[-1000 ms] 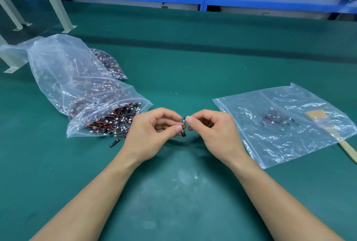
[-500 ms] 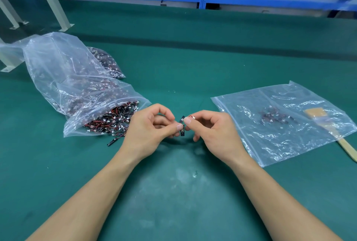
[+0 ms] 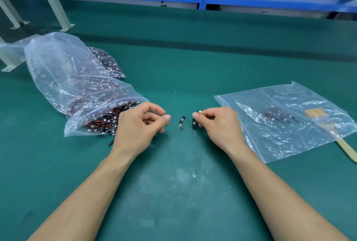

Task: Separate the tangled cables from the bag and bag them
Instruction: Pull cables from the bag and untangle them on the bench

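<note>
One cable (image 3: 194, 124) hangs just below the right hand (image 3: 220, 125) grip.

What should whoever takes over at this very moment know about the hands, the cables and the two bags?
Left hand: fingers curled, thumb to forefinger, nothing visible in the pinch.
Right hand: pinches one small cable near its white connector.
A second cable sits between the hands, free of both; lying on the mat or in the air, I cannot tell.
Source bag, left: open, full of tangled cables.
Flat bag, right: holds a few sorted cables.
Done: this pair is apart.
Left: bag both, then work through the pile.
</note>
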A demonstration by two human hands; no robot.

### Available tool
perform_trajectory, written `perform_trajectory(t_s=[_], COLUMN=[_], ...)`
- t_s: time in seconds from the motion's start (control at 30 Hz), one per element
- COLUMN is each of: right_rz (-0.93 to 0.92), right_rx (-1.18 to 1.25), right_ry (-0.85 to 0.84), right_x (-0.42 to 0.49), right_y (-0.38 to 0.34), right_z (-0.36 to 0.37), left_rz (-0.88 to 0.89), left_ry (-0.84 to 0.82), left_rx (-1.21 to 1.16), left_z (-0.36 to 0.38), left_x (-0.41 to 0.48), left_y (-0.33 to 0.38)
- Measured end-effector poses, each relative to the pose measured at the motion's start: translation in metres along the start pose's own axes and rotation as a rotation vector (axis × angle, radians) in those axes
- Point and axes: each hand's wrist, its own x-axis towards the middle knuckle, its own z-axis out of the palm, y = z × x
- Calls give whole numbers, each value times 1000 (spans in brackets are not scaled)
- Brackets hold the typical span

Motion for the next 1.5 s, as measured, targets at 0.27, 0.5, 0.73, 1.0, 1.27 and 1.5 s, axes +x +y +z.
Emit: perform_trajectory(t_s=[0.27, 0.5, 0.73, 1.0, 1.27, 1.5], right_rz=[-4, 1, 69, 121, -66, -348], right_rx=[-363, -293, -248, -279, -306, -313], right_ry=[85, 94, 163, 233, 174, 12], right_x=[4, 4, 4, 3, -11, -38], right_y=[4, 11, 19, 31, 17, -28], right_z=[2, -1, -18, -41, -27, 14], left_rz=[28, 20, 45, 86, 143, 120], left_ry=[163, 190, 173, 144, 177, 262], left_rx=[87, 123, 149, 214, 264, 257], left_z=[-13, -16, -17, -14, -18, -31], left_x=[3, 3, 3, 3, 3, 9], left_y=[-1, -3, -6, -8, -5, -7])
